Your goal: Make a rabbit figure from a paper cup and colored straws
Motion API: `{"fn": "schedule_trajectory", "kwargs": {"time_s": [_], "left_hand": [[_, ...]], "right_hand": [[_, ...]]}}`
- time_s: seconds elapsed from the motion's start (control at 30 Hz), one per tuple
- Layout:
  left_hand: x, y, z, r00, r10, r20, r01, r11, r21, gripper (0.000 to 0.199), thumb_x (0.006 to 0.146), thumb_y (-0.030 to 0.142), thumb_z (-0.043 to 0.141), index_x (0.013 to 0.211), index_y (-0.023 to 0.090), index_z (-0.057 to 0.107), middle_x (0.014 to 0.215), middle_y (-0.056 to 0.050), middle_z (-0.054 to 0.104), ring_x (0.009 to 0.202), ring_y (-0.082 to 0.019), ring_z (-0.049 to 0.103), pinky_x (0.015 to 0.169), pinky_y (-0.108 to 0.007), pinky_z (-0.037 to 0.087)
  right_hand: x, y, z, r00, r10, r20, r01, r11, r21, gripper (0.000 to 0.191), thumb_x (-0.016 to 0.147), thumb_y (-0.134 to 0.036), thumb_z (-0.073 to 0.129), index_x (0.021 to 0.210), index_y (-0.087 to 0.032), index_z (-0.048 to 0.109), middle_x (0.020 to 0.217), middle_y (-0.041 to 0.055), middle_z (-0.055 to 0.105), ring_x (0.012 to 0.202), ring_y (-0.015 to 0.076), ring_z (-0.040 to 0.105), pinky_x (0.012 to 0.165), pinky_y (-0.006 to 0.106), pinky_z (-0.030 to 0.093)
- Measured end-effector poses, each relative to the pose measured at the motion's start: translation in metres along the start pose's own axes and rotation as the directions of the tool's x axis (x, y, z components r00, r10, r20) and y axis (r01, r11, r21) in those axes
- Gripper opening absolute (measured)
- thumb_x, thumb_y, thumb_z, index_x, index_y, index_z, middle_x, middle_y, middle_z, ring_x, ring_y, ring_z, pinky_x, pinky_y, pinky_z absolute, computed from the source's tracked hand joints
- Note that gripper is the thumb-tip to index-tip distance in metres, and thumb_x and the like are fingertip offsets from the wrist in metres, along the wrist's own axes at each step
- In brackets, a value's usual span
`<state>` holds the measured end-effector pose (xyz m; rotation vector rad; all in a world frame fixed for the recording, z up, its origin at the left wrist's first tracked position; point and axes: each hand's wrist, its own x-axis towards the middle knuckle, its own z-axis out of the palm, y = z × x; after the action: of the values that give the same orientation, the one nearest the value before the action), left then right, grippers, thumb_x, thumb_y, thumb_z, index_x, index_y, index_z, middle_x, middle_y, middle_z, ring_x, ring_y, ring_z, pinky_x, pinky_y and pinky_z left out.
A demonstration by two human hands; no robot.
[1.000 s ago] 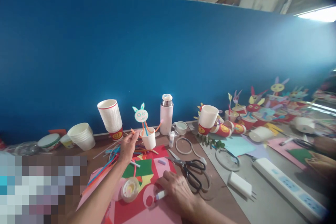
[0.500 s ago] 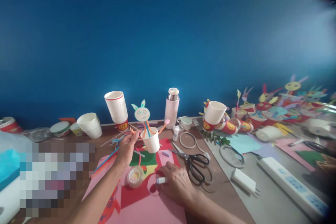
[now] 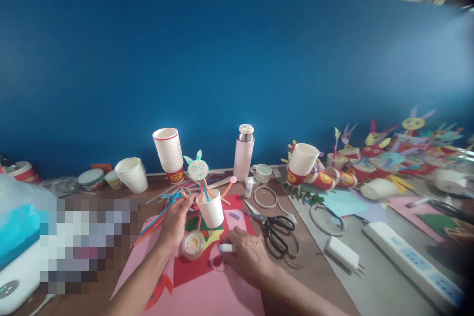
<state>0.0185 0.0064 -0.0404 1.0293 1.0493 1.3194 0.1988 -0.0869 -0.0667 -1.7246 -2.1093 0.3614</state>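
Note:
My left hand (image 3: 177, 222) pinches the orange paper strip (image 3: 184, 194) that sticks out from the left of a white paper cup (image 3: 211, 210). From this cup rises a pale paper rabbit face (image 3: 198, 170) with green outlines, on blue and orange strips. Another orange strip, tipped with a pink disc (image 3: 233, 179), reaches out at the right. Resting low over the red and pink paper, my right hand (image 3: 250, 254) has its fingers closed round a small white glue stick (image 3: 225, 247) with a lavender end. A purple cap (image 3: 234, 215) lies just beyond it.
Black-handled scissors (image 3: 276, 232) lie right of my right hand. A round clear container (image 3: 193, 245) sits between my forearms. Behind stand stacked cups (image 3: 168, 150) and a pink thermos (image 3: 243, 158). At right are a power strip (image 3: 411, 256), a charger (image 3: 344, 253) and several decorated cups (image 3: 361, 168).
My left hand and the rabbit cup have come slightly down, toward me, and the cup stands a little more upright. My right hand stays nearly in place with the glue stick.

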Motion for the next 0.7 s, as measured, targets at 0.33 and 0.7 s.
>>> {"fn": "schedule_trajectory", "kwargs": {"time_s": [0.33, 0.7], "left_hand": [[-0.015, 0.001, -0.005, 0.985, -0.163, 0.053, 0.167, 0.980, -0.105, 0.036, 0.066, 0.042, 0.067, 0.089, 0.013, 0.066, 0.078, -0.006, 0.069, 0.067, -0.020, 0.064, 0.062, -0.030, 0.049], [-0.020, -0.006, -0.004, 0.974, -0.225, 0.040, 0.225, 0.974, -0.013, 0.027, 0.065, 0.039, 0.068, 0.074, 0.014, 0.064, 0.064, 0.001, 0.062, 0.059, -0.016, 0.061, 0.055, -0.026, 0.049]], "right_hand": [[0.010, 0.009, -0.038, 0.999, -0.038, 0.003, 0.031, 0.850, 0.527, 0.005, 0.075, -0.021, 0.054, 0.071, -0.019, 0.056, 0.063, -0.0023, 0.060, 0.059, 0.0120, 0.055, 0.055, 0.019, 0.038], [0.015, 0.017, -0.067, 0.998, 0.036, 0.043, -0.056, 0.701, 0.711, 0.006, 0.075, -0.019, 0.050, 0.069, -0.017, 0.052, 0.057, -0.0040, 0.051, 0.052, 0.0088, 0.046, 0.048, 0.017, 0.035]]}}
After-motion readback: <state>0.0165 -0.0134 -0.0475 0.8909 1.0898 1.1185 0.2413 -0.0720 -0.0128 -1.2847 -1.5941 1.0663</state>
